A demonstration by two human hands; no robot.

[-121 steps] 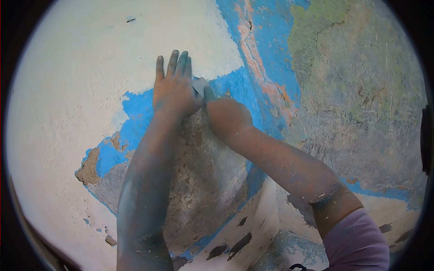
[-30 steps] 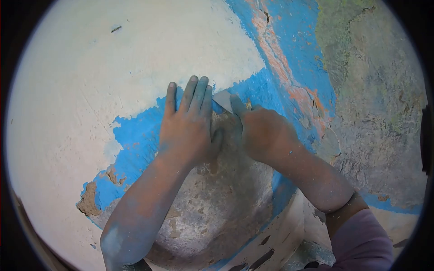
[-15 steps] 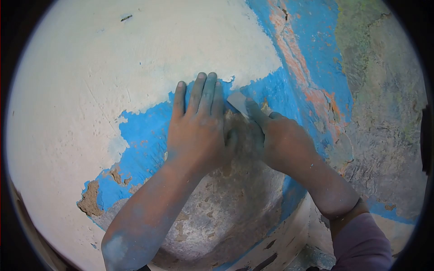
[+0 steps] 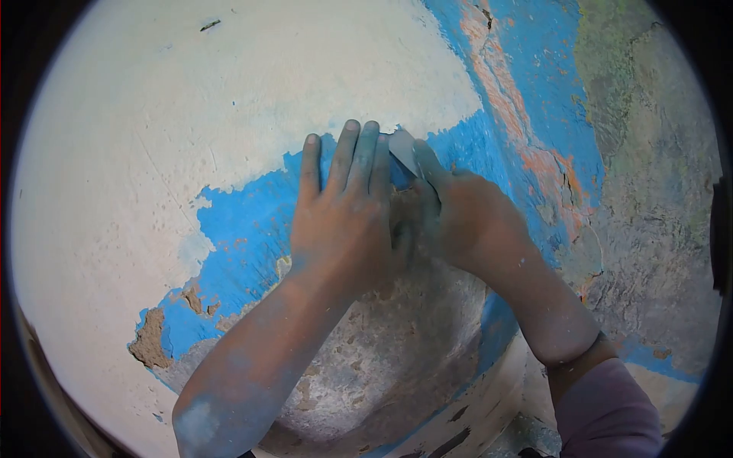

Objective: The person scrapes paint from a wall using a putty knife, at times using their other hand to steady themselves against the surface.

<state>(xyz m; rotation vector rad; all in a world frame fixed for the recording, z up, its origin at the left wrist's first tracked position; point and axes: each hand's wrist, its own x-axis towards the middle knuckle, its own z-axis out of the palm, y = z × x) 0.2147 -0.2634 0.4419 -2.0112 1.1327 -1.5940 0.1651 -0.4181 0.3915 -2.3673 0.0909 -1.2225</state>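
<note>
My left hand (image 4: 343, 206) lies flat on the wall with its fingers spread, over the blue paint (image 4: 244, 221) and the grey patch below it. Just to its right, my right hand (image 4: 473, 214) is closed round a flat scraper (image 4: 403, 151). The pale blade points up and left, by the left hand's fingertips, against the blue strip under the cream paint (image 4: 153, 99). The scraper's handle is hidden in the right hand. Both forearms carry blue-grey dust.
Bare grey plaster (image 4: 366, 359) bulges below the hands. A blue band with a cracked pinkish strip (image 4: 508, 91) runs down at the right, beside rough grey-green wall (image 4: 649, 160). Brown crumbled plaster (image 4: 150, 340) shows at the lower left.
Over the last seconds both hands have shifted right in view along with the wall. Since half a second ago, the scraper blade has moved slightly up, closer to the cream edge.
</note>
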